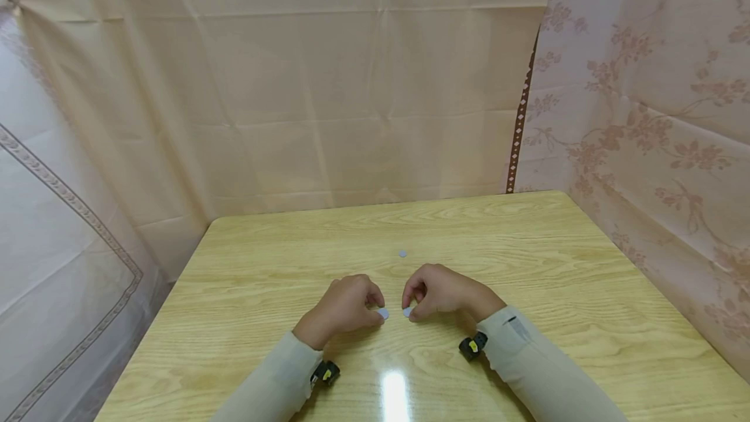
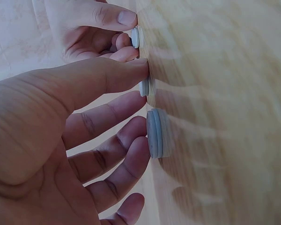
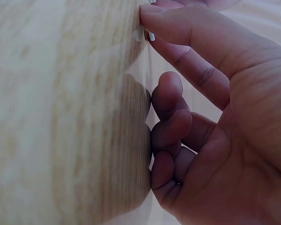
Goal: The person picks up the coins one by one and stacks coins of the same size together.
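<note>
In the head view, my left hand (image 1: 350, 303) pinches a small pale disc (image 1: 383, 313) between thumb and index finger, low over the table. My right hand (image 1: 443, 290) faces it and pinches another pale disc (image 1: 407, 312) by its edge, a short gap away. A thicker grey-blue disc (image 2: 154, 133) with a seam round its side lies flat near my left middle and ring fingers in the left wrist view; the hand hides it from above. Farther back lies one more small disc (image 1: 402, 254). My right hand's other fingers (image 3: 169, 91) curl at the tabletop.
The glossy wood-grain table (image 1: 263, 259) mirrors the fingers and a bright light spot. A plain beige cloth (image 1: 351, 103) hangs behind it, and a flowered cloth (image 1: 662, 142) hangs on the right. Both wrists wear small black devices (image 1: 473, 346).
</note>
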